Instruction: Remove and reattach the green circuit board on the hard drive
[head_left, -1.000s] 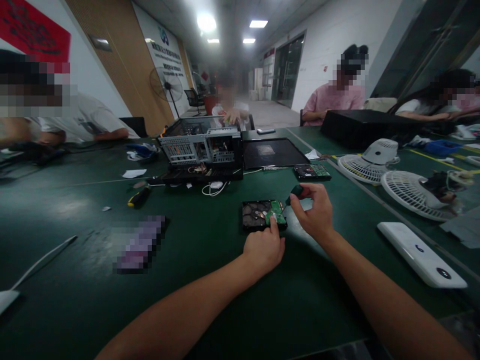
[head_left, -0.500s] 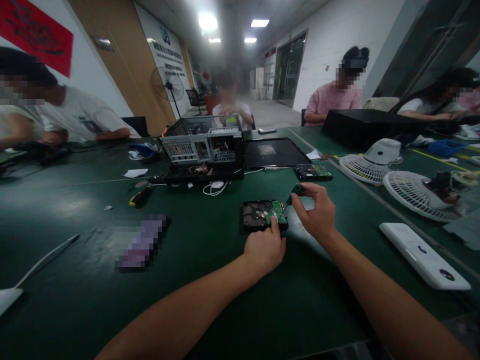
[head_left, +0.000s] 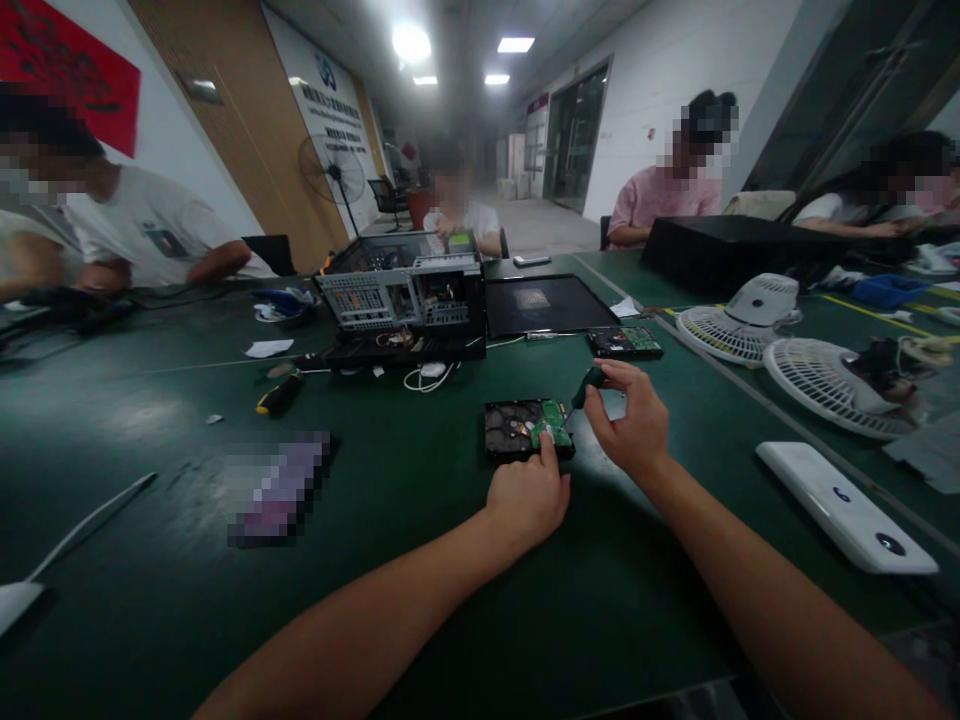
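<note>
A black hard drive [head_left: 512, 428] lies on the green table [head_left: 420, 560], with a green circuit board [head_left: 553, 421] on its right side. My left hand [head_left: 529, 497] rests at the drive's near edge, its index finger pressing on the board and the other fingers curled. My right hand [head_left: 634, 420] is closed around the dark green handle of a small screwdriver [head_left: 588, 385]. The screwdriver's tip points down at the right edge of the circuit board.
An opened computer case [head_left: 405, 292] and a black side panel [head_left: 547, 305] stand behind the drive. A second drive [head_left: 624, 343], two white fan grilles [head_left: 825, 375], a white flat device [head_left: 845, 507] and a yellow-black screwdriver [head_left: 278, 394] lie around. Several people sit at the far tables.
My hands have barely shifted; the right hand holding the screwdriver has turned slightly over the board. The people in the background have moved a little.
</note>
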